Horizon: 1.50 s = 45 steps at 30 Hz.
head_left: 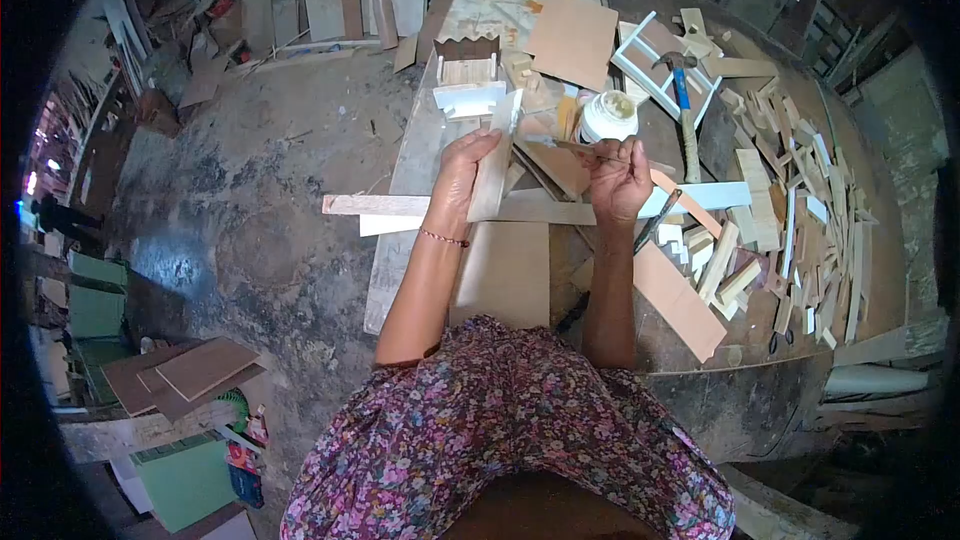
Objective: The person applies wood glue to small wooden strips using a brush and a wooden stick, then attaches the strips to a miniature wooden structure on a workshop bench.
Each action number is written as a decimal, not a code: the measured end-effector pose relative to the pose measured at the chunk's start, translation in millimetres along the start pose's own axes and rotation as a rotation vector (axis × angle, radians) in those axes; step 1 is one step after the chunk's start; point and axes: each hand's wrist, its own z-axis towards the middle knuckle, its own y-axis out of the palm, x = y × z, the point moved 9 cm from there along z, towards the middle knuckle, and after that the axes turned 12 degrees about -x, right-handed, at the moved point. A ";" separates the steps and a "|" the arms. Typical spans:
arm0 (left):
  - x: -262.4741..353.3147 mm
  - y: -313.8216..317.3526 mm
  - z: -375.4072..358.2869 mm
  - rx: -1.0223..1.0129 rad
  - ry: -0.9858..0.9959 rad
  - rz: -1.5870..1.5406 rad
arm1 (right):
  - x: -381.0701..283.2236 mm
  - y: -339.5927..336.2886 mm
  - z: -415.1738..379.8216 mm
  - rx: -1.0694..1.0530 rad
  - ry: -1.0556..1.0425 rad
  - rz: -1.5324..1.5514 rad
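My left hand [462, 172] is closed around the edge of a narrow pale wooden board [497, 162], held tilted above the workbench. In my right hand [618, 180] is a small brush [574, 146], pinched between the fingers, its pale end pointing left toward the board. Just behind the right hand stands an open white jar [608, 117] with pale, glue-like stuff at its mouth. A small white-fronted wooden piece [469, 98] sits beyond my left hand. Long wooden strips [545, 211] lie crosswise below both hands.
A hammer [683, 90] with a blue-topped handle lies right of the jar, near a white wooden frame [650, 65]. Many wood offcuts [800, 210] cover the bench's right side. Brown panels [572, 38] lie at the back. Boards [205, 370] rest at lower left.
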 end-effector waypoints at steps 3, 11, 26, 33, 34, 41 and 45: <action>4.6 3.9 -1.4 -0.012 0.015 0.027 | 1.5 8.4 -0.4 0.062 -0.014 -0.108; 1.6 5.5 -4.5 0.014 0.065 0.157 | 6.2 4.9 -0.9 0.222 0.043 -0.185; 9.9 7.6 -7.5 0.043 0.159 0.311 | -0.5 11.6 2.2 0.210 0.012 -0.436; 12.4 0.6 -7.6 0.090 0.162 0.312 | -0.2 14.7 0.1 0.160 0.054 -0.431; 13.0 -0.6 -6.4 0.093 0.176 0.316 | -1.1 16.2 0.0 0.159 0.047 -0.421; 10.0 5.8 -6.4 0.051 0.146 0.275 | -3.6 9.3 -1.4 0.209 0.017 -0.330; 7.8 10.0 -5.8 0.036 0.108 0.253 | 6.5 7.4 -2.1 0.188 0.083 -0.236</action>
